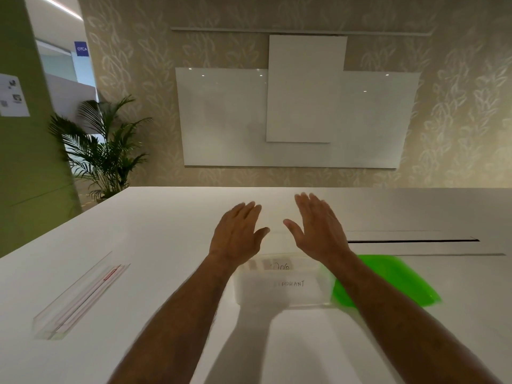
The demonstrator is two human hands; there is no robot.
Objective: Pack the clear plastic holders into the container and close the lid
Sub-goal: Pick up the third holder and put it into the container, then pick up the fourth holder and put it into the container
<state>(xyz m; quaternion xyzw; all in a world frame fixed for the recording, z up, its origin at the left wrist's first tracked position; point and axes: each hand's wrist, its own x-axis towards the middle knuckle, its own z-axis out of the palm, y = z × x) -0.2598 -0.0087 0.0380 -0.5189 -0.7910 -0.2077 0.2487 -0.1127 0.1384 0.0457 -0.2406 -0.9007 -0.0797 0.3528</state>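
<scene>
**Both hands empty above the open container; one holder stack unpacked**

At 8 o'clock on the white table (171,217) lies a stack of long clear plastic holders (80,296) with a red-and-white strip inside, set diagonally and well apart from both forearms. Nothing touches it. Its position outside the container indicates that packing is, in all likelihood, not complete.

The left hand (237,234) is raised at centre, palm down, fingers extended and loosely spread, gripping nothing. The right hand (318,228) mirrors it just beside, thumb turned inward, fingers likewise open and empty. Both sit beyond the container's far edge, clear of its opening, a posture consistent with release or repositioning rather than grasping.

The clear rectangular plastic container (282,286) stands at 6 o'clock of the hands, between the wrists, uncovered. Handwritten cards are visible inside; whether holders are already in it cannot be determined.

The translucent green plastic lid (388,281) lies flat at 4 o'clock, touching or tucked against the container's right side, apparently parked within reach for closing.
</scene>
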